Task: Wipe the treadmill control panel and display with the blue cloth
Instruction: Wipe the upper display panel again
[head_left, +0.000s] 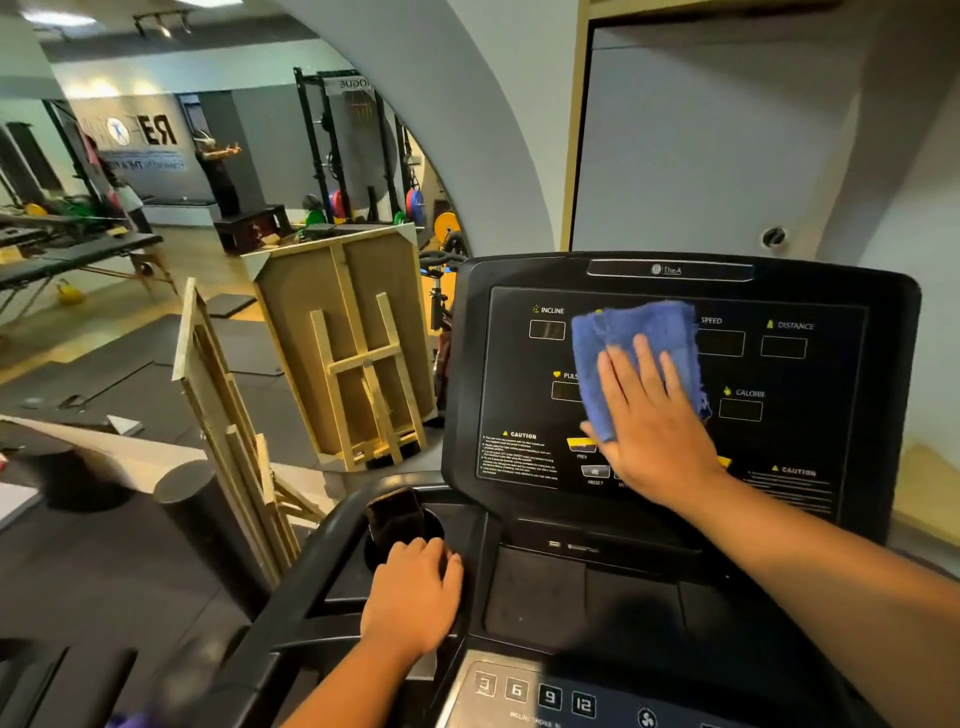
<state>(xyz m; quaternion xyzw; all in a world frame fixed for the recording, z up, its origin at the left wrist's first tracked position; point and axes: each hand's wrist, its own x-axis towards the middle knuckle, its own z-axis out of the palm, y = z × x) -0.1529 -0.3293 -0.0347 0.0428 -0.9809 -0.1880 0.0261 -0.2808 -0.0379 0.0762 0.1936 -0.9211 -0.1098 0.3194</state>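
The black treadmill display panel (779, 374) stands upright in front of me, with labels for incline, speed, distance and calorie. A blue cloth (623, 343) lies flat against the middle of the display. My right hand (652, 421) presses on the cloth's lower right part with fingers spread, palm flat. The cloth hides the centre readouts. My left hand (415, 597) rests on the console's left side beside the cup holder (431, 525), fingers curled over the edge. Below, the lower control panel (535, 696) shows numbered incline buttons.
A dark phone (395, 514) stands in the cup holder just above my left hand. Wooden crates (353, 343) and frames lean to the left of the treadmill. A large wall mirror (208, 182) reflects the gym and a person. A black foam roller (192, 499) stands at left.
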